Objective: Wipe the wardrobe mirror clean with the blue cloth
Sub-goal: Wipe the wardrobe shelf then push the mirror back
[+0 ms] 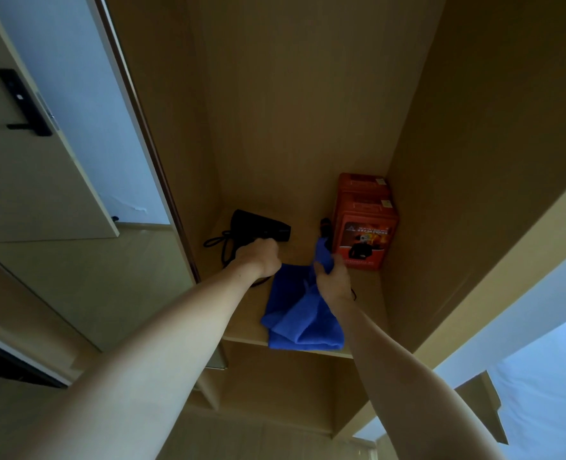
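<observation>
The picture was dim and soft, with a brownish cast inside the wardrobe [291, 111]. Cool bluish daylight came from the lower right and from the pale wall [75, 94] at left. The shelf [241, 330] lay in shadow, dark things there losing detail. Wide-angle distortion bent straight edges near the borders. The near forearms looked slightly blurred.

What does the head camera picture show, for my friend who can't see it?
Two bare arms reach into a wooden wardrobe: the right hand grips a blue cloth lying on the shelf, and the left hand holds a black hair dryer. Orange boxes stand at the back right.
</observation>
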